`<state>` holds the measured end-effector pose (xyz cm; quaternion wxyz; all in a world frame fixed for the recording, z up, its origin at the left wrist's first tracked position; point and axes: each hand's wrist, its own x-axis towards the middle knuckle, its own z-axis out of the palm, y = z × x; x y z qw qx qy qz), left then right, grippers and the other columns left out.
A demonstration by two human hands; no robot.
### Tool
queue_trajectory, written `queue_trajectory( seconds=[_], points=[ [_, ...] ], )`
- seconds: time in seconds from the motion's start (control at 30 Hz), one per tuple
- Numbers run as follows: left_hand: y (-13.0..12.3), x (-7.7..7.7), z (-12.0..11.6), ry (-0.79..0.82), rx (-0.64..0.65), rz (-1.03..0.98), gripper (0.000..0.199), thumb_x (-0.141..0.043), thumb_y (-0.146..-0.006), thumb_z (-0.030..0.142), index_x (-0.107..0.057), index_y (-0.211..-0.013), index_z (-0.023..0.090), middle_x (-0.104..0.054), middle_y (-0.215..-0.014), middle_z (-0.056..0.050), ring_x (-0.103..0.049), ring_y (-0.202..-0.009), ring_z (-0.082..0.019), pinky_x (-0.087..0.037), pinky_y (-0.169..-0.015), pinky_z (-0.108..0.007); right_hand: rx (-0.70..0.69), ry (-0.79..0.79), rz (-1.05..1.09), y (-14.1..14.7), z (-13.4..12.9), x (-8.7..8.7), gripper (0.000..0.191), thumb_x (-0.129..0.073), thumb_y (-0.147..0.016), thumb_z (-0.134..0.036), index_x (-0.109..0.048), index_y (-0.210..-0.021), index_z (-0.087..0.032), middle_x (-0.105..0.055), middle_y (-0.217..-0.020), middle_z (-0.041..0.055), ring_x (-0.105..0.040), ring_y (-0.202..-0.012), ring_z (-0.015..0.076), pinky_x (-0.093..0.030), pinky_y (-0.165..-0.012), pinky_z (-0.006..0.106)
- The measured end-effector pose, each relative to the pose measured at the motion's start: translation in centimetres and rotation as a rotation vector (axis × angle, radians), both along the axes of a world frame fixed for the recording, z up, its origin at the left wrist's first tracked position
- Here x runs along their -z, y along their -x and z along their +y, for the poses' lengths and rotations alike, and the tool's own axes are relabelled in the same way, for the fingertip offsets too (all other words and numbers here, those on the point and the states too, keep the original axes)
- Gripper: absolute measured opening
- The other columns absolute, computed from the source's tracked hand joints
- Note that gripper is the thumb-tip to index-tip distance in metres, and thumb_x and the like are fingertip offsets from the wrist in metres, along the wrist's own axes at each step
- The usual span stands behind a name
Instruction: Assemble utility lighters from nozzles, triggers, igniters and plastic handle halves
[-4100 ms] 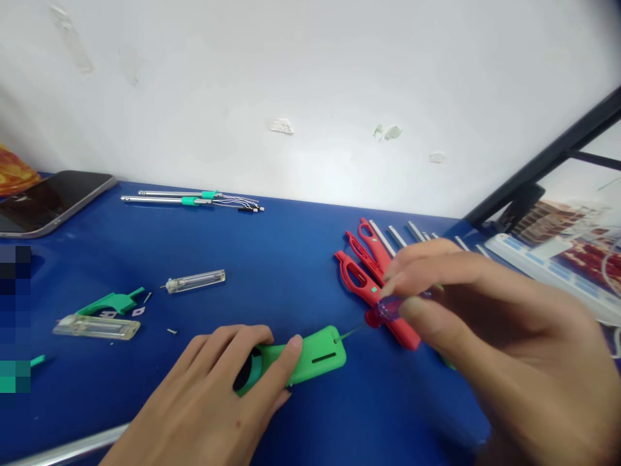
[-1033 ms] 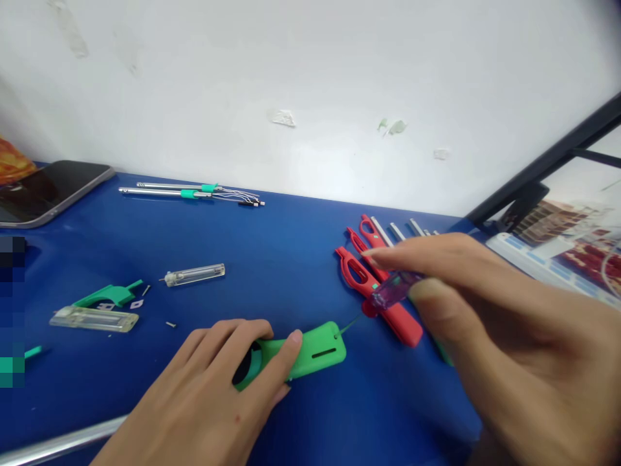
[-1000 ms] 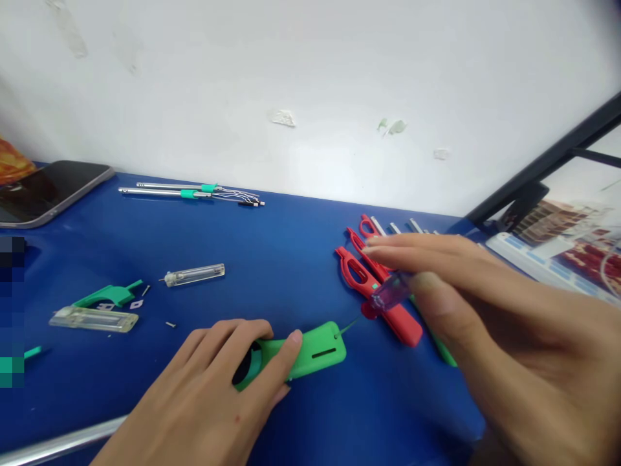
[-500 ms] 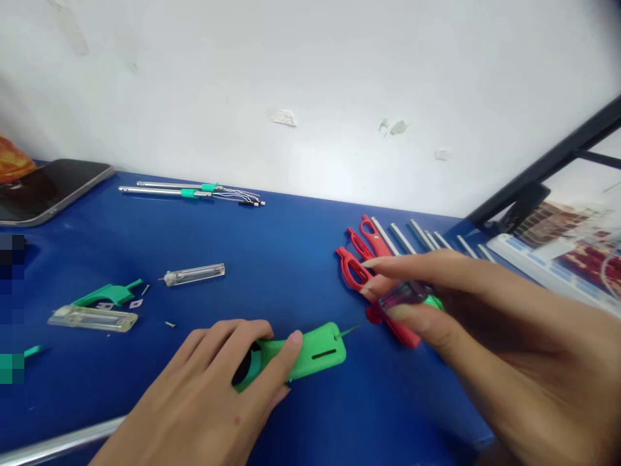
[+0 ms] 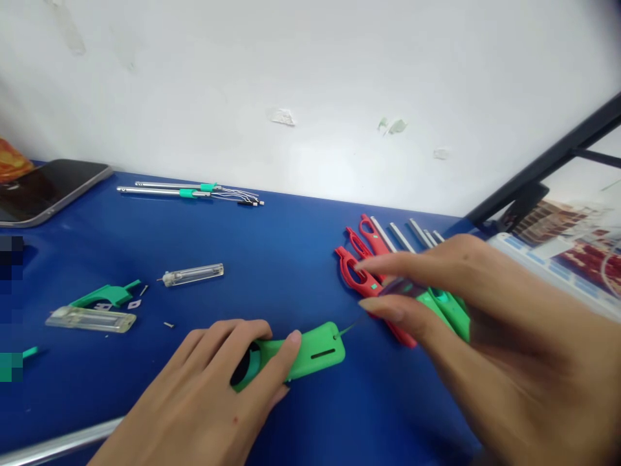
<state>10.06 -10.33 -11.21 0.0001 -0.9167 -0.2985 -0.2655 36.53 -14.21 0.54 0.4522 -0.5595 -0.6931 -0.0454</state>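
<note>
My left hand (image 5: 208,382) is closed around a bright green lighter casing (image 5: 310,359), pressing it down on the blue table. A dark opening shows between the fingers, and a narrow slot lies near the casing's free end. Pinched in my right hand (image 5: 504,343) is a small screwdriver (image 5: 400,287) with a see-through purplish handle, partly covered by fingers. Its thin shaft slants down to the small hole at the casing's end, and its tip appears to be at that hole. Behind my right hand lie red lighter casings (image 5: 359,278) and more green casings (image 5: 439,307).
At left are clear fuel tanks (image 5: 196,275), a green plastic piece (image 5: 109,296) and small screws (image 5: 168,325). Metal tubes with wires (image 5: 160,191) lie near the wall, beside a phone (image 5: 63,188). More metal tubes (image 5: 402,237) stand at right; one tube (image 5: 68,442) lies in front.
My right hand has shifted slightly and its fingers have turned around the screwdriver's handle, which now tilts differently. My left hand and the green casing stay nearly still.
</note>
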Motion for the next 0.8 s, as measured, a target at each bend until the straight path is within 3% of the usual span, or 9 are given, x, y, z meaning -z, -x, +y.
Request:
queue_trajectory(
  seconds=[0.13, 0.23, 0.3, 0.37, 0.47, 0.53, 0.6, 0.7, 0.8],
  points=[
    [-0.1, 0.1, -0.1, -0.013, -0.003, -0.015, 0.045, -0.043, -0.126, 0.025, -0.06, -0.167, 0.032, -0.073, -0.139, -0.008, -0.066, -0.12, -0.033, -0.043, -0.101, -0.05, -0.014, 0.103, -0.063, -0.5, -0.8, 0.0, 0.041, -0.067, -0.116, -0.03, -0.08, -0.149, -0.05, -0.088, -0.132, -0.0092, -0.087, -0.113, 0.0225, -0.073, -0.097, 0.033],
    [-0.2, 0.0, 0.0, -0.024, -0.004, -0.013, 0.044, -0.043, -0.126, 0.026, -0.062, -0.166, 0.032, -0.073, -0.138, -0.008, -0.066, -0.119, -0.033, -0.043, -0.101, -0.05, -0.034, 0.09, -0.077, -0.5, -0.9, 0.0, 0.038, -0.066, -0.117, -0.028, -0.082, -0.138, -0.054, -0.089, -0.116, -0.0099, -0.088, -0.096, 0.0191, -0.072, -0.075, 0.028],
    [-0.1, -0.1, 0.1, -0.018, -0.003, 0.005, 0.045, -0.043, -0.126, 0.027, -0.061, -0.167, 0.032, -0.073, -0.137, -0.008, -0.066, -0.119, -0.033, -0.043, -0.101, -0.049, -0.069, 0.058, -0.096, -0.2, -0.6, -0.2, 0.03, -0.076, -0.111, -0.024, -0.087, -0.125, -0.048, -0.086, -0.105, -0.0083, -0.084, -0.083, 0.0151, -0.066, -0.062, 0.023],
    [0.0, -0.2, 0.1, -0.018, -0.001, 0.014, 0.045, -0.041, -0.127, 0.027, -0.061, -0.167, 0.032, -0.073, -0.137, -0.008, -0.066, -0.119, -0.032, -0.043, -0.101, -0.049, -0.061, 0.037, -0.1, -0.1, -0.4, -0.4, 0.027, -0.082, -0.106, -0.021, -0.089, -0.122, -0.042, -0.085, -0.104, -0.006, -0.084, -0.083, 0.0149, -0.066, -0.064, 0.022],
    [0.1, -0.1, 0.0, -0.018, 0.0, 0.019, 0.045, -0.042, -0.126, 0.027, -0.061, -0.166, 0.032, -0.072, -0.139, -0.008, -0.066, -0.12, -0.033, -0.042, -0.101, -0.05, -0.062, 0.08, -0.102, -0.6, -0.8, -0.4, 0.047, -0.073, -0.109, -0.021, -0.081, -0.15, -0.043, -0.087, -0.128, -0.0021, -0.088, -0.107, 0.0246, -0.074, -0.084, 0.03],
    [0.0, -0.1, 0.0, -0.016, -0.001, 0.016, 0.044, -0.043, -0.126, 0.026, -0.06, -0.167, 0.033, -0.072, -0.14, -0.008, -0.066, -0.12, -0.033, -0.042, -0.1, -0.05, -0.081, 0.122, -0.126, -0.9, -1.1, -0.3, 0.061, -0.064, -0.111, -0.019, -0.069, -0.165, -0.048, -0.087, -0.132, -0.003, -0.089, -0.109, 0.0268, -0.075, -0.086, 0.034],
    [-0.1, -0.1, 0.0, -0.009, -0.003, 0.012, 0.044, -0.044, -0.126, 0.026, -0.06, -0.167, 0.033, -0.072, -0.139, -0.008, -0.066, -0.12, -0.033, -0.043, -0.1, -0.05, -0.044, 0.093, -0.158, -1.1, -1.1, -0.3, 0.055, -0.063, -0.112, -0.019, -0.074, -0.156, -0.051, -0.088, -0.118, -0.0049, -0.088, -0.094, 0.0228, -0.072, -0.073, 0.03],
    [0.0, -0.1, -0.1, -0.015, -0.005, -0.002, 0.044, -0.042, -0.127, 0.027, -0.061, -0.166, 0.033, -0.073, -0.136, -0.007, -0.067, -0.118, -0.032, -0.044, -0.1, -0.049, 0.005, 0.032, -0.261, -1.0, -0.9, -0.6, 0.023, -0.075, -0.11, -0.026, -0.084, -0.125, -0.041, -0.082, -0.093, -0.006, -0.078, -0.065, 0.0136, -0.059, -0.051, 0.023],
    [0.3, -0.1, -0.2, -0.024, 0.004, -0.007, 0.045, -0.042, -0.126, 0.025, -0.061, -0.166, 0.032, -0.073, -0.137, -0.007, -0.067, -0.12, -0.031, -0.043, -0.102, -0.048, -0.032, 0.079, -0.265, -1.3, -1.0, -0.7, 0.03, -0.069, -0.114, -0.029, -0.083, -0.139, -0.036, -0.085, -0.108, -0.0007, -0.084, -0.077, 0.017, -0.068, -0.066, 0.025]
  ],
)
